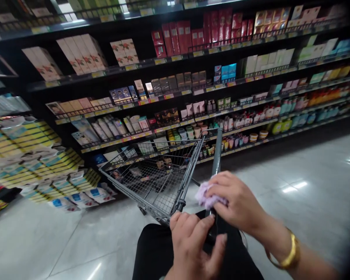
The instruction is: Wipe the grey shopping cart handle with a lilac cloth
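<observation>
A metal shopping cart [166, 179] stands in front of me, its wire basket pointing left toward the shelves. Its dark handlebar [217, 153] runs from the shelf side back toward my body. My left hand [192, 241] is closed around the near end of that bar, thumb on the right side. Farther up the bar, my right hand [236, 200] presses a crumpled lilac cloth [206, 195] against it, fingers bent over the cloth. The part of the bar beneath the cloth is hidden. A gold bangle [291, 251] circles my right wrist.
Long shelves [175, 93] of boxed and bottled goods cross the view beyond the cart. At left, yellow-and-black packages [49, 159] are stacked, with white bags [81, 198] below. Pale glossy floor [303, 175] stretches to the right. My dark-clothed legs [151, 249] are close behind the cart.
</observation>
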A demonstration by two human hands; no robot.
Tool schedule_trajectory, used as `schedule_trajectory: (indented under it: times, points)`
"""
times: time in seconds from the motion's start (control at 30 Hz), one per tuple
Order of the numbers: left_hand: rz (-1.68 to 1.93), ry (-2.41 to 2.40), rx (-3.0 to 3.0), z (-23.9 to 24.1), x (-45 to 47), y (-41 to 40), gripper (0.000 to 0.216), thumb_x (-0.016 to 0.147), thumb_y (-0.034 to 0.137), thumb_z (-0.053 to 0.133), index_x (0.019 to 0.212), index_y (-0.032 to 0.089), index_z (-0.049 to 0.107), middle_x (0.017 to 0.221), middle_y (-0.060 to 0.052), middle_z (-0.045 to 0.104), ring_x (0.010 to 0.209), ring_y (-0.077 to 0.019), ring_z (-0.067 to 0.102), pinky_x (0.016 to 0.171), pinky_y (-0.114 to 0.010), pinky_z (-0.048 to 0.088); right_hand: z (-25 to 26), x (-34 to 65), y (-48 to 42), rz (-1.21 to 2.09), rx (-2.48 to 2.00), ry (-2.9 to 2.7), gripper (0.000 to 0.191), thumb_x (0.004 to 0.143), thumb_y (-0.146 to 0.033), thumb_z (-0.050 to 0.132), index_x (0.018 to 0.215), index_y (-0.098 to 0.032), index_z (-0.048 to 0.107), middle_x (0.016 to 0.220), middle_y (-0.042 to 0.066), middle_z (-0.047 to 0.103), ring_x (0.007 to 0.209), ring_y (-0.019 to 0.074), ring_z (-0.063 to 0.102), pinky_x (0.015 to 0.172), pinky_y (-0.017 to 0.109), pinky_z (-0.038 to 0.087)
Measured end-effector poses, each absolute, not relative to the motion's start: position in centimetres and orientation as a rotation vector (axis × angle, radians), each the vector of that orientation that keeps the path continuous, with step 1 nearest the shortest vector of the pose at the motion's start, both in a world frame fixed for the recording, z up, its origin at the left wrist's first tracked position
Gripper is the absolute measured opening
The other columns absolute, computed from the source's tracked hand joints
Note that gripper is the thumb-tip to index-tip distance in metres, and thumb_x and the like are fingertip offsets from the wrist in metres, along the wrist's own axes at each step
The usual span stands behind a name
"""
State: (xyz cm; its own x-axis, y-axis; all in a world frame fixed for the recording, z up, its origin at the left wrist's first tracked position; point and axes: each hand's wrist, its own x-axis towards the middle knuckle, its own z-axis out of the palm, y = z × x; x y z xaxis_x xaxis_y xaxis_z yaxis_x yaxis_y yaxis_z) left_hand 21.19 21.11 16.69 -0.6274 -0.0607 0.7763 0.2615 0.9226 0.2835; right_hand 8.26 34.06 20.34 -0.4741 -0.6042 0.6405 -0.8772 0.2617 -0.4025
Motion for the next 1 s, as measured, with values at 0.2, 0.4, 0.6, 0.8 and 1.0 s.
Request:
schedule_trajectory:
  times: [0.2,0.4,0.6,0.8,1.0]
  points:
    - [-0.506,-2.162,-0.071,17.1,22.0,21.3,0.013,0.077,0.031,0.067,0.089,0.028,0.069,0.065,0.003,0.06,0.061,-0.0154,0.055,0.077,-0.038,0.041,22.4,5.4,31.3,0.523,1.281,-2.376,0.01,0.079,-0.02,0.061,0.072,-0.021,0.068,0.083,0.004,0.069,0.09,0.0219,0.055,0.074,0.035,0.032]
    - [-0.529,-2.053,-0.085,16.5,23.5,20.7,0.015,0.072,0.027,0.063,0.084,0.024,0.071,0.06,0.004,0.055,0.058,-0.0131,0.05,0.076,-0.037,0.039,23.1,7.2,31.1,0.395,1.442,-2.398,0.016,0.083,-0.023,0.059,0.068,-0.021,0.066,0.078,0.003,0.066,0.084,0.02,0.053,0.07,0.035,0.025]
    - [-0.536,-1.967,-0.069,15.9,25.2,20.1,0.015,0.071,0.034,0.06,0.076,0.026,0.071,0.052,0.005,0.047,0.051,-0.0112,0.042,0.075,-0.037,0.038,22.5,9.4,31.3,0.418,1.486,-2.334,0.017,0.084,-0.024,0.057,0.069,-0.021,0.063,0.076,0.004,0.065,0.083,0.0209,0.053,0.072,0.035,0.027]
    - [-0.532,-1.984,-0.135,16.1,27.5,18.9,0.021,0.078,0.041,0.055,0.074,0.028,0.071,0.047,0.007,0.046,0.048,-0.0095,0.041,0.077,-0.038,0.037,21.9,11.3,31.6,0.5,1.535,-2.316,0.016,0.084,-0.023,0.055,0.07,-0.021,0.063,0.075,0.004,0.062,0.083,0.0216,0.053,0.075,0.036,0.029]
    - [-0.621,-1.969,-0.18,15.1,27.7,17.8,0.027,0.082,0.047,0.053,0.074,0.03,0.072,0.046,0.007,0.046,0.047,-0.0097,0.04,0.076,-0.038,0.036,21.9,13.1,31.2,0.554,1.446,-2.337,0.016,0.082,-0.02,0.056,0.068,-0.021,0.061,0.072,0.004,0.061,0.082,0.0223,0.052,0.074,0.037,0.029]
